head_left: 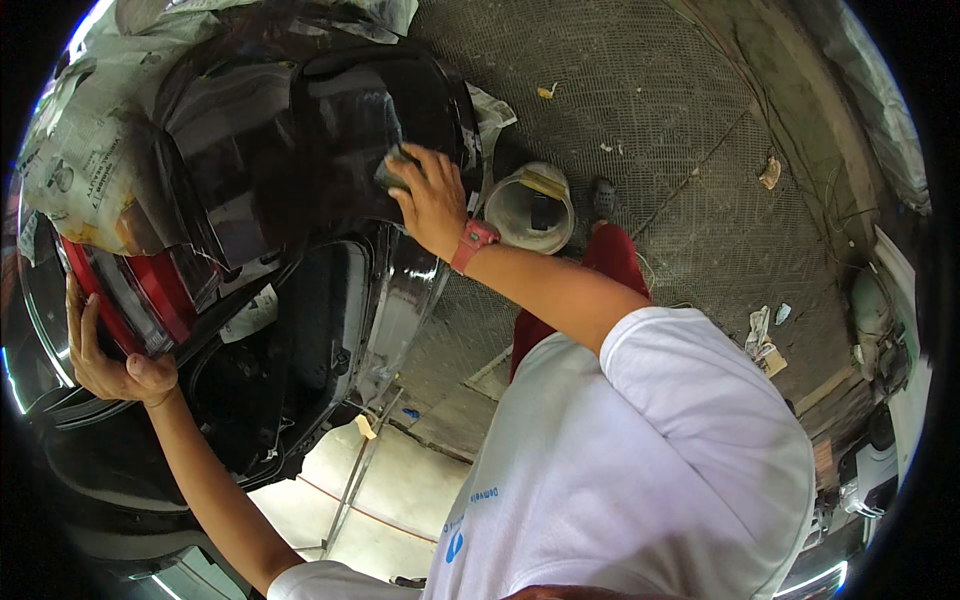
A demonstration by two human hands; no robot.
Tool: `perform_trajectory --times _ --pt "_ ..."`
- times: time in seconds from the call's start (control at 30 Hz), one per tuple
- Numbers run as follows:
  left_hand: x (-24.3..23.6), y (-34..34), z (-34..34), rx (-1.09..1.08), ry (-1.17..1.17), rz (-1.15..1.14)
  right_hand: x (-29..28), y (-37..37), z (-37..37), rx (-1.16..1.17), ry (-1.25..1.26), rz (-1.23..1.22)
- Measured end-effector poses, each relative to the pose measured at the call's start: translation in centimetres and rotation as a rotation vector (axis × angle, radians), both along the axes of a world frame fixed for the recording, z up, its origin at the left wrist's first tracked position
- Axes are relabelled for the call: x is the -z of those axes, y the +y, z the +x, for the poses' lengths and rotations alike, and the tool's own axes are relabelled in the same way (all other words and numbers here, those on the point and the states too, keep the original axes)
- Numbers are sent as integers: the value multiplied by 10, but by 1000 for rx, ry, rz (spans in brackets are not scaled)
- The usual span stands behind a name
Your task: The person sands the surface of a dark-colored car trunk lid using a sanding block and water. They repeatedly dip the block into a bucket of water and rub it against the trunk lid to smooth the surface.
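My right hand point(435, 200) presses a small dark grey-green pad point(393, 170) against a glossy black car body panel point(345, 125). The fingers bend over the pad, and a red watch sits on that wrist. A pale, wet-looking streak runs along the panel above the pad. Down at the left, my left hand point(105, 355) rests beside the red and clear tail light point(165, 290), its fingers stretched along the edge and thumb apart, holding nothing. Newspaper sheets point(95, 165) cover the car around the light. Below the panel lies a dark opening with a bare metal-edged sill.
A whitish bucket point(540, 240) stands just right of the panel, close to my foot point(603, 195), with a yellowish strip across its rim. Scraps of paper point(760, 335) lie on the textured grey floor point(640, 90). Thin cables and a ledge run along the right.
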State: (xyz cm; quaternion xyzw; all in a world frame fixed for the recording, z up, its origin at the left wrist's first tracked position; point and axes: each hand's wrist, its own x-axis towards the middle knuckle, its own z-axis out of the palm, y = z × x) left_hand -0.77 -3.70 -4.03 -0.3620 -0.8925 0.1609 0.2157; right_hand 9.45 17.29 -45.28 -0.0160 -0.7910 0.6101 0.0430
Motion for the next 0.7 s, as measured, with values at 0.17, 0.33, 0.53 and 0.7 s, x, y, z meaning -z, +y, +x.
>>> perform_trajectory --times 0.17,0.33,0.53,0.7 --pt "-1 -4 -8 45 -11 4 -2 -5 -97 176 -51 -24" --pt "1 -2 -8 43 -1 -13 -14 -11 6 76 10 -42" --pt "2 3 -8 83 17 16 -6 -16 -59 193 -53 7" --pt "6 2 -13 105 65 19 -15 -21 -37 188 -33 -18"
